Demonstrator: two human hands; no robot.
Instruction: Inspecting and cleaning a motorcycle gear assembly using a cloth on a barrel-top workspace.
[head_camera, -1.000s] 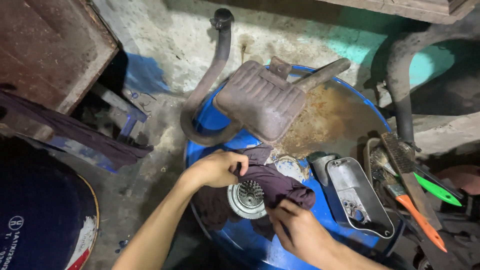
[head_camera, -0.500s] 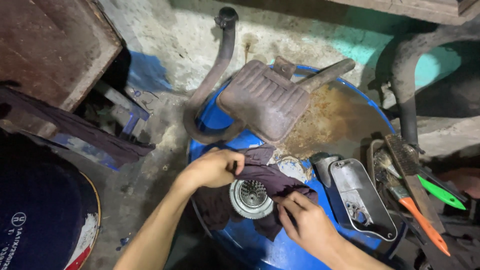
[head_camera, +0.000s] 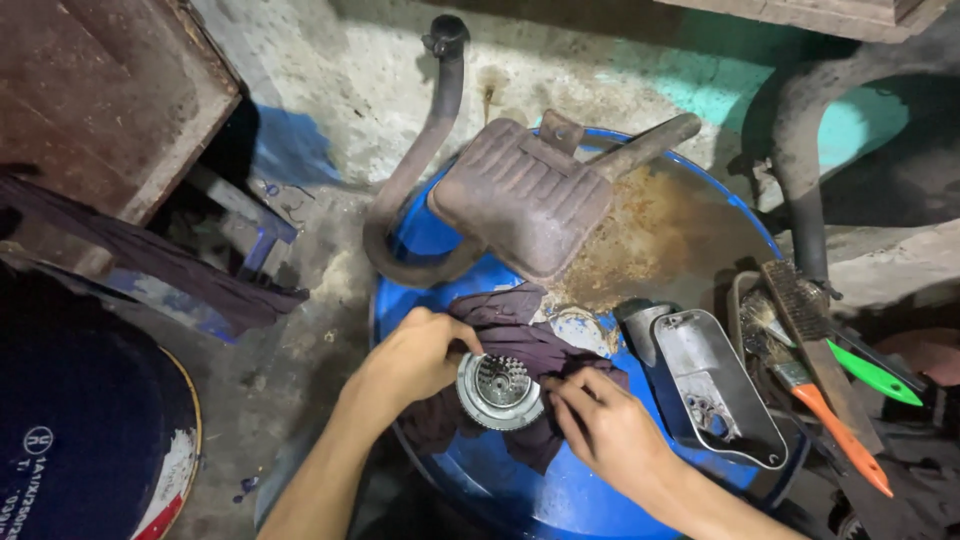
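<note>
I've got both hands over the top of the blue drum (head_camera: 600, 500). My left hand (head_camera: 415, 358) is curled around the left rim of the round toothed metal part (head_camera: 499, 392), fingers closed on it. My right hand (head_camera: 605, 430) pinches the dark purple rag (head_camera: 520, 345) just beside the part's right edge, fingertips (head_camera: 562, 385) pressed together on the cloth. The part sits open side up on the rag, near the drum's front edge, inner ribs visible. The rag is spread under and behind it.

Behind it, a rusty muffler (head_camera: 520, 195) with its bent pipe lies across the drum's far side, on a rust-stained patch. To the right, a grey metal cover (head_camera: 715, 395) lies at the drum's edge, hollow side up. Beyond that: a wire brush (head_camera: 805, 320), an orange-handled tool (head_camera: 840, 430) and a green-handled one (head_camera: 875, 375). A dark drum lid (head_camera: 90, 440) shows at lower left.
</note>
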